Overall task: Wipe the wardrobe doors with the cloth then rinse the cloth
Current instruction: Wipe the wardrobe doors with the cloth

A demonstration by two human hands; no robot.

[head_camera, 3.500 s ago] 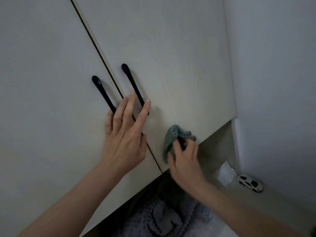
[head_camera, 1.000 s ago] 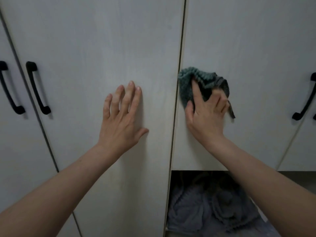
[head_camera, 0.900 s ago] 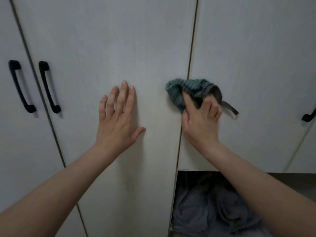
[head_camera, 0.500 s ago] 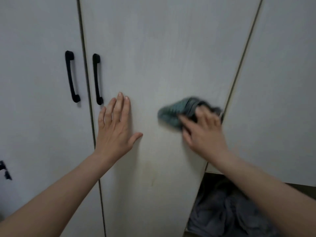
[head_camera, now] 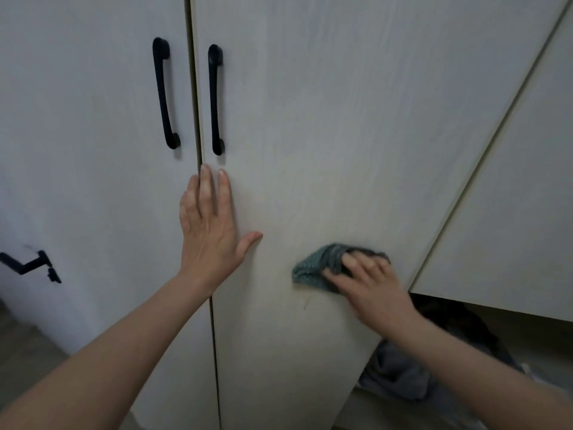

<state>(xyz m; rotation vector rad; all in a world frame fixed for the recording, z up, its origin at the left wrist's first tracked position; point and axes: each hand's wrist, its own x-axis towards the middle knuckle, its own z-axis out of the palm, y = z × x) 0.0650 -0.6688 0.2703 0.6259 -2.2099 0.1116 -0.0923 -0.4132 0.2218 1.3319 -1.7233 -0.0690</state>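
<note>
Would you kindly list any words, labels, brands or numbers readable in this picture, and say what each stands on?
None can be read. The pale wood-grain wardrobe doors, the two black bar handles, the teal knitted cloth held by the right hand and the flat left hand bear no visible text.

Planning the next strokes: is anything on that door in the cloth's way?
Only the left hand, pressed flat on the door, and the black handle above it. The right hand holds the cloth.

Left hand [head_camera: 209,231] flat on door [head_camera: 325,119]; cloth [head_camera: 313,270] right, lower.
</note>
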